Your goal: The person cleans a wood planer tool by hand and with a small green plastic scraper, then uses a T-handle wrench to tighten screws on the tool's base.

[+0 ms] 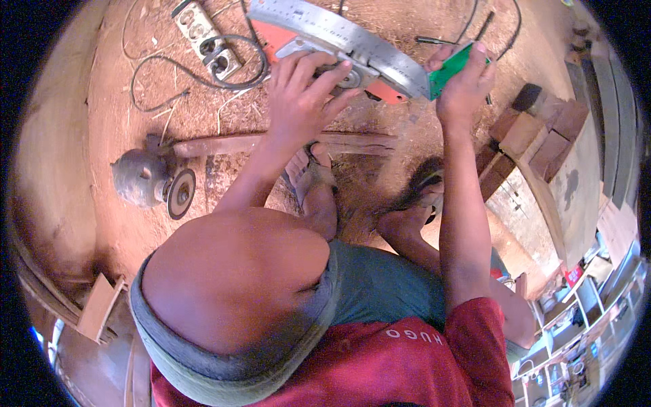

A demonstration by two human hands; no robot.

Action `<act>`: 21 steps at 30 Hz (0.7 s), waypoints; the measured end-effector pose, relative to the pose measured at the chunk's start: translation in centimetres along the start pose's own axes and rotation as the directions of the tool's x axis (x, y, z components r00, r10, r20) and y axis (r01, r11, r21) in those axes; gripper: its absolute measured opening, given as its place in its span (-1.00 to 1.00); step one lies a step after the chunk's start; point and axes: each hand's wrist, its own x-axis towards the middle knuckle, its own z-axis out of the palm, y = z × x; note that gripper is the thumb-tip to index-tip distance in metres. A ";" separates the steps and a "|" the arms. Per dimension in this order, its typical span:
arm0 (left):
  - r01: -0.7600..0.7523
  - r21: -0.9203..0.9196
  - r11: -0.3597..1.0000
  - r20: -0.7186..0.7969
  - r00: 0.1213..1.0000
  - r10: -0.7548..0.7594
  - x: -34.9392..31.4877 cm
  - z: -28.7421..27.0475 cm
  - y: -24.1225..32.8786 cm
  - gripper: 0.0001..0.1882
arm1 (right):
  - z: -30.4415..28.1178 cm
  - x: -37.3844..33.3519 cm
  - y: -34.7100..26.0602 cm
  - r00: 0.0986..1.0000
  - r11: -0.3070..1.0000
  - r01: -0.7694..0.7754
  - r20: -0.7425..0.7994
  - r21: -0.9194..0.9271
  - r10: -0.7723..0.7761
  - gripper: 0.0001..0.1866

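My left hand (303, 91) lies on the side of an orange power tool (272, 39), its fingers bent over the metal fittings by a round knob. A long silver metal plate (319, 24), like a planer's sole, runs along the tool's upper side. At the plate's right end, my right hand (468, 88) grips a flat green piece (450, 71) between thumb and fingers. The green piece meets or overlaps the plate's end; its exact kind is unclear. Part of the tool's body is hidden behind my left hand.
A power strip (196, 30) with a black cable lies at the upper left. To the left stands a grinder (141, 178) with a round disc. A wooden strip (227, 144) lies across the shaving-covered floor by my feet. Reddish blocks (523, 134) and boards (576, 197) are at right.
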 end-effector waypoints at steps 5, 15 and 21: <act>-0.012 -0.017 1.000 -0.012 1.000 0.012 -0.6 0.2 -0.3 -0.54 | 0.5 -0.1 -0.1 0.996 0.997 -0.064 -0.063 -0.040 0.061 -0.60; 0.058 0.042 0.997 0.003 0.998 -0.058 -1.6 1.4 0.5 -0.46 | -0.4 0.0 0.3 0.993 0.996 -0.092 0.081 -0.003 0.092 -0.61; 0.018 0.196 0.980 -0.015 1.000 -0.016 -1.9 2.3 0.5 -0.46 | 0.0 0.1 -0.2 0.989 0.989 -0.149 -0.002 0.011 0.149 -0.64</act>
